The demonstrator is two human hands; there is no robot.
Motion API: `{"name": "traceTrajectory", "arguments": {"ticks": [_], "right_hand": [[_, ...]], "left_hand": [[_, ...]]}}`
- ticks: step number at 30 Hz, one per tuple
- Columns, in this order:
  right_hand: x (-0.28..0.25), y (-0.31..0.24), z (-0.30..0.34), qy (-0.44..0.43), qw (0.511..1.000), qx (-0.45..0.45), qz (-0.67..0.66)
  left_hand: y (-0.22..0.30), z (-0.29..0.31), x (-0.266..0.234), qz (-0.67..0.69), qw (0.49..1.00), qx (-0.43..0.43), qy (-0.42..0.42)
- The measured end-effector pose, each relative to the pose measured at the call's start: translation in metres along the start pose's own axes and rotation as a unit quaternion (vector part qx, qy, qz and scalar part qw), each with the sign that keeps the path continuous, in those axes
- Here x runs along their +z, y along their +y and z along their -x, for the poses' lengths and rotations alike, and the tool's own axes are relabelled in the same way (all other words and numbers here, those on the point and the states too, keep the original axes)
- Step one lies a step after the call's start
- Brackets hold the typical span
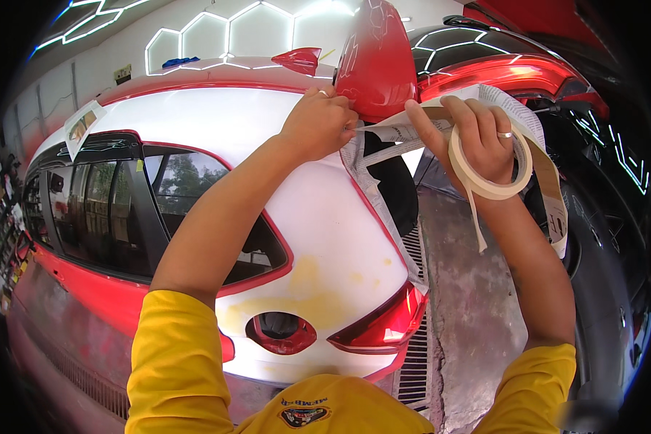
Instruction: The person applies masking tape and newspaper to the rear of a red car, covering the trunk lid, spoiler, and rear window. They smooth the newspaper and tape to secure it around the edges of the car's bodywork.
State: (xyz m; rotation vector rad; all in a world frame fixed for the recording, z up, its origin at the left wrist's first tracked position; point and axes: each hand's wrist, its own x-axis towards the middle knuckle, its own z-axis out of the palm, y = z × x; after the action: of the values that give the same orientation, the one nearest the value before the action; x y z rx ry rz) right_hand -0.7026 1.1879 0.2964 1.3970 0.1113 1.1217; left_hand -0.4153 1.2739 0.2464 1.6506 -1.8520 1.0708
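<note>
My left hand [320, 124] is closed, its fingers pinching the end of a newspaper strip [394, 130] at the rear edge of a car body, just below a raised red panel [376, 61]. A roll of masking tape [490, 189] hangs around my right hand [482, 141], with a loose tail of tape dangling from it. The right fingers curl over the strip's other part, thumb stretched toward the left hand. More newspaper [372, 195] lines the edge of the rear opening. The car's rear quarter panel [325, 217] is white with yellowish patches.
A red tail light [383, 322] and a round fuel-filler opening [281, 333] lie below my arms. Side windows [188, 181] run along the left. Another dark car [593, 239] stands close on the right. A floor grate [414, 354] runs beneath.
</note>
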Motion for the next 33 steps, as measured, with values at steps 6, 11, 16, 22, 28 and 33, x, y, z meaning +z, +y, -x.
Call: {"name": "traceTrajectory", "arguments": {"ticks": [6,11,16,22,28,33], "right_hand": [[0.017,-0.005,-0.002,-0.046,0.998,0.002,-0.052],[0.016,-0.034,0.02,-0.074,0.982,0.036,-0.17],[0.021,-0.041,0.012,-0.076,0.985,0.046,-0.145],[0.032,-0.05,0.003,-0.076,0.981,0.068,-0.162],[0.045,-0.058,0.004,-0.056,0.981,0.1,-0.16],[0.045,-0.046,0.006,-0.09,0.985,0.065,-0.131]], "left_hand": [[-0.009,0.007,0.002,0.012,0.999,0.014,0.03],[-0.015,0.0,0.003,0.005,1.0,-0.022,0.02],[-0.025,-0.014,0.002,-0.041,0.997,-0.07,-0.008],[-0.032,-0.027,-0.001,-0.069,0.989,-0.103,-0.085],[-0.03,-0.035,0.001,-0.105,0.979,-0.136,-0.108],[-0.029,-0.03,0.004,-0.086,0.98,-0.155,-0.089]]}}
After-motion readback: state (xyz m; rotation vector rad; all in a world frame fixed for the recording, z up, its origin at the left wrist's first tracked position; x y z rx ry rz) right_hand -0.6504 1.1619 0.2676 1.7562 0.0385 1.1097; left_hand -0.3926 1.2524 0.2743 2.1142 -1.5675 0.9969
